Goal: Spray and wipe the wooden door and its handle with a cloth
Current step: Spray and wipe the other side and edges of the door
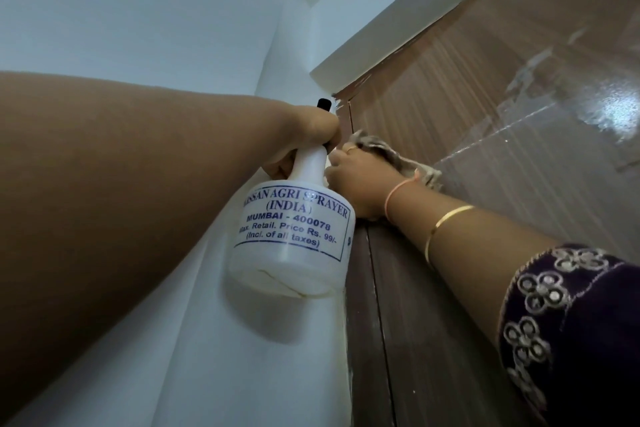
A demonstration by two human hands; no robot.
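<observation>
I look up along a brown wooden door (pixel 502 87) whose glossy upper part shows wet streaks. My left hand (pixel 304 135) grips the neck of a white spray bottle (pixel 294 236) with blue print and a black nozzle tip, held up near the door's top left corner. My right hand (pixel 356 177) presses a crumpled beige cloth (pixel 398 156) against the door beside the frame, just right of the bottle. The door handle is out of view.
A dark brown door frame (pixel 363 322) runs down below my right hand. A white wall (pixel 156 10) fills the left side, and a white lintel (pixel 398 21) crosses above the door. My right forearm wears bangles and a dark embroidered sleeve (pixel 571 329).
</observation>
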